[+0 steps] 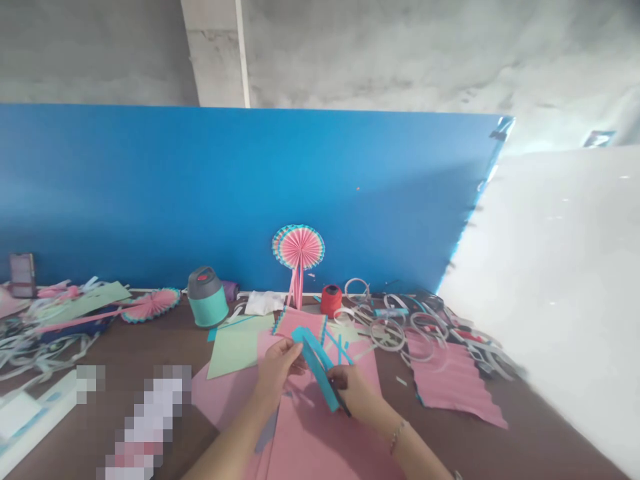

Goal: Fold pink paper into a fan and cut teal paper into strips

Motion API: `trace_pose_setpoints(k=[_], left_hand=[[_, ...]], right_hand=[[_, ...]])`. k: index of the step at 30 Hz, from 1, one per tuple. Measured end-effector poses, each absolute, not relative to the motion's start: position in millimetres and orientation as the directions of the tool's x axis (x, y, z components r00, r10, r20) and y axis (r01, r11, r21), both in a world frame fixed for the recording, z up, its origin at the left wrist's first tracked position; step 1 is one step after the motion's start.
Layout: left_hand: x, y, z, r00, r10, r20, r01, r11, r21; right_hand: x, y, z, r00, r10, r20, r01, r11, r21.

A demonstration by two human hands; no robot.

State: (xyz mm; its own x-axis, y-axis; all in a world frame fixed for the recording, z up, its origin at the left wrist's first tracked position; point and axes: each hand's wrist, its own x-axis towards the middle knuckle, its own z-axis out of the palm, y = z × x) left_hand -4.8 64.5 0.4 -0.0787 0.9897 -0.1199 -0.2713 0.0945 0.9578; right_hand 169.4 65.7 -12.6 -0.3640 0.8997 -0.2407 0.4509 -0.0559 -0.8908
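My left hand [278, 367] pinches the upper end of a folded blue paper strip [320, 373] between thumb and fingers. The strip slants down to the right, and a narrower piece splits away along its right side. Against its lower part, my right hand [357, 390] is closed around dark scissors [343, 401], whose blades are mostly hidden. Beneath both hands lie large pink paper sheets [320, 440]. Just beyond them are a pleated pink paper piece [295, 323] with a blue-patterned edge and thin blue paper strips [340, 345].
A round pink paper fan [299, 248] stands against the blue partition [150, 180]; another fan [151, 305] lies left. Nearby are a teal-and-grey container [207, 298], a red spool-like object [331, 301], pale green paper [240, 343], white strip loops [387, 335] and pleated pink paper [453, 380].
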Motion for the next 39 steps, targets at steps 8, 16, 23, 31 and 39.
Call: trace_pose_setpoints(k=[8,16,23,31,39], left_hand=[[-2.4,66.6,-6.3,-0.080,0.984,-0.159,-0.289,0.129,0.948],[-1.7,67.4,-10.5,-0.100,0.982,-0.163,-0.260,0.132,0.957],[-0.7,65.1,-6.5,-0.079,0.980,-0.185,-0.216,0.164,0.963],[2.1,59.1,-3.8,-0.040,0.984,-0.174,-0.202,0.162,0.966],[1.8,56.4,-1.3,-0.043,0.980,-0.193,-0.185,0.182,0.966]], right_hand=[[170.3,61.3,-18.9,-0.417,0.901,-0.122,0.368,0.045,-0.929],[170.2,59.7,-22.9,-0.407,0.900,-0.154,0.326,-0.014,-0.945],[169.8,60.5,-21.0,-0.414,0.904,-0.111,0.315,0.027,-0.949],[169.6,60.4,-25.5,-0.438,0.890,-0.123,0.274,0.002,-0.962],[168.7,59.1,-23.9,-0.413,0.897,-0.157,0.278,-0.041,-0.960]])
